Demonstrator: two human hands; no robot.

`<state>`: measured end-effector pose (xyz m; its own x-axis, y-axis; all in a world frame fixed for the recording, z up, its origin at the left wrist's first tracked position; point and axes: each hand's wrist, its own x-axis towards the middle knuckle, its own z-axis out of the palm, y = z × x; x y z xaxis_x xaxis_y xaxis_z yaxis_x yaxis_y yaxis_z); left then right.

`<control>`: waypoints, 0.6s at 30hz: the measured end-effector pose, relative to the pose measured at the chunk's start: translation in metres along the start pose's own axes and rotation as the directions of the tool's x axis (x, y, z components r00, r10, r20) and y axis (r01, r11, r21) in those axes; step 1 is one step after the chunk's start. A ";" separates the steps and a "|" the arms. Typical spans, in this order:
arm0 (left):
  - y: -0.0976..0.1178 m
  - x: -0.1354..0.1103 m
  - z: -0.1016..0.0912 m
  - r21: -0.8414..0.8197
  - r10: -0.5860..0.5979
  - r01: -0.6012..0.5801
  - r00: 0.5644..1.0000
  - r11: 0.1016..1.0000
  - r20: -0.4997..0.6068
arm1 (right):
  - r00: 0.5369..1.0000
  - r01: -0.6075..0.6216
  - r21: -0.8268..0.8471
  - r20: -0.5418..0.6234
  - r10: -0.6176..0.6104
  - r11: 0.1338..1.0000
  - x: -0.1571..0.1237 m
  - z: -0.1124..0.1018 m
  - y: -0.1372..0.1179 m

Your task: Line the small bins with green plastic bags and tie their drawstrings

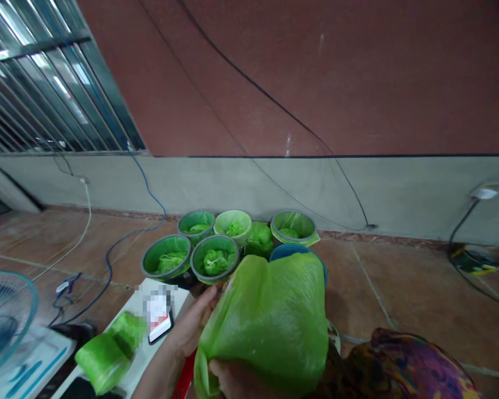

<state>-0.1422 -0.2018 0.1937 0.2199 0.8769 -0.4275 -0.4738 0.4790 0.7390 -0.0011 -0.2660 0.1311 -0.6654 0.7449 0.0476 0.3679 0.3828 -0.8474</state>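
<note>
A large bright green plastic bag (pixel 270 321), puffed out and partly see-through, fills the lower middle of the view. My left hand (pixel 197 321) grips its upper left edge, the fingertips partly hidden behind the plastic. Lower down, my right hand (pixel 239 379) is closed on the gathered plastic at the bag's lower left, thumb showing. Behind the bag stands a blue bucket (pixel 289 250), mostly covered by it. On a white surface (pixel 139 366) to the left lies a roll of green plastic bags (pixel 106 357), with a phone (pixel 160 327) beside it.
Several buckets lined with green bags, one a grey-rimmed bucket (pixel 166 256), stand along the wall (pixel 233 185). A fan (pixel 6 321) is at the far left. A blue cable (pixel 110 260) and a white cable (pixel 85 221) cross the tiled floor (pixel 366 277). Patterned cloth (pixel 411 366) lies lower right.
</note>
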 end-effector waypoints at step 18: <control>-0.006 -0.003 -0.019 0.177 0.278 -0.236 0.919 0.956 -0.280 | 0.806 -0.059 -0.008 -0.590 0.043 0.998 0.002 -0.107 -0.001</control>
<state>-0.1562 -0.2082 0.1804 -0.1684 0.9279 -0.3327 -0.3538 0.2582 0.8990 0.0668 -0.2059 0.1885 -0.1370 0.9395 0.3141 0.4117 0.3424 -0.8445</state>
